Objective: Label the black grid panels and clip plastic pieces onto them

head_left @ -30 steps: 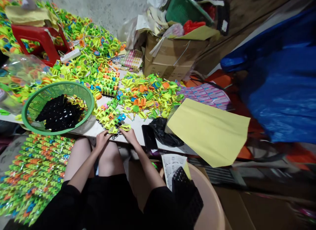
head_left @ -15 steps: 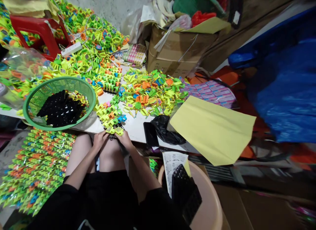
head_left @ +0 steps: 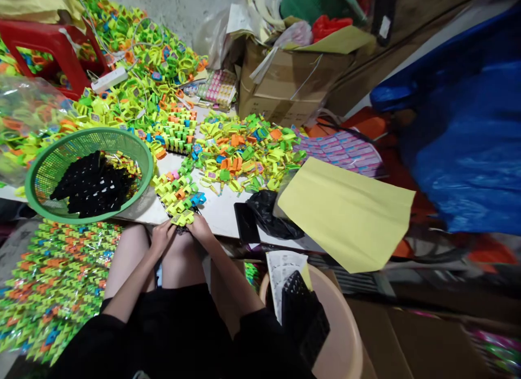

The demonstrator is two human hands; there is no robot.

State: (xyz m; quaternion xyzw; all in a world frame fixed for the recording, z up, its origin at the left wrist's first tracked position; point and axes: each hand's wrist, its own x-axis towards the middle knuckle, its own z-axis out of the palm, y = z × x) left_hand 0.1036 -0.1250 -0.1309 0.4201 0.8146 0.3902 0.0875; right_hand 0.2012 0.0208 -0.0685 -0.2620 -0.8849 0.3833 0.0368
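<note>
Rows of bright plastic toy watches [head_left: 176,193] in yellow, green, orange and blue stand in a black perforated tray [head_left: 161,203], which reaches over the table's near edge to my knees. My left hand [head_left: 163,235] has its fingers curled on the tray's near left corner. At the near right, my right hand [head_left: 201,230] is closed with its fingertips against a yellow toy watch [head_left: 187,216] in the nearest row. My fingers partly hide the tray's near end.
A green basket [head_left: 33,190] of black trays stands left. Loose toy watches [head_left: 244,151] lie beyond my right hand, near a phone [head_left: 246,222], a black bag [head_left: 271,219] and yellow paper [head_left: 345,213]. Below right is a pale tub [head_left: 353,335]; a cardboard box [head_left: 280,83] stands behind.
My right hand has moved slightly left, bringing the yellow toy watch close beside its neighbour in the near row. My left hand stays at the tray's corner. The view has shifted slightly.
</note>
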